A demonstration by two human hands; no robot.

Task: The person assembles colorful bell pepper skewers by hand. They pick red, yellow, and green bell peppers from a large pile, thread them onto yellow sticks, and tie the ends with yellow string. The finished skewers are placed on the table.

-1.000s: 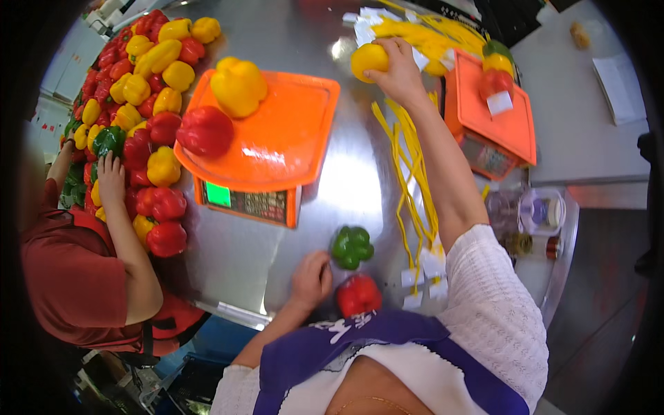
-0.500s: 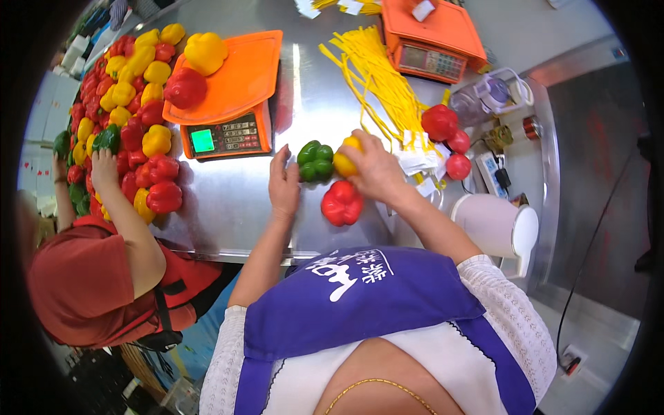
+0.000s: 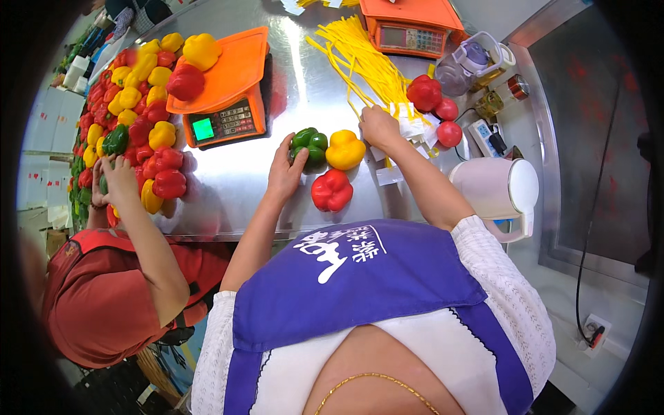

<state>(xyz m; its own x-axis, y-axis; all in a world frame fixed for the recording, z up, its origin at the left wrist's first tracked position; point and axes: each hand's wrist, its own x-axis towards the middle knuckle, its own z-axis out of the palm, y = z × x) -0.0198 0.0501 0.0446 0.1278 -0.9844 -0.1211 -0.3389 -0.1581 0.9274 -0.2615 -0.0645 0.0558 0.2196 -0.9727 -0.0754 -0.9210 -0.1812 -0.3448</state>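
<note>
My left hand is closed around the left side of a green bell pepper, thumb at its front. Touching or almost touching that pepper on its right is a yellow bell pepper, and a red bell pepper sits just nearer to me. All three rest on the steel table. Over at the bunch of long yellow strips with white tags, my right hand has its fingers curled at the bunch's left edge, pinching a strip; the fingertips are partly hidden.
An orange scale bears a red and a yellow pepper; another orange scale stands behind. Peppers are heaped at left, where a co-worker's hands work. On the right are red peppers, a bottle, a power strip and a pitcher.
My right hand has let go of the yellow pepper, now beside the green one, and moved up to the yellow strips. My left hand has closed on the green pepper.
</note>
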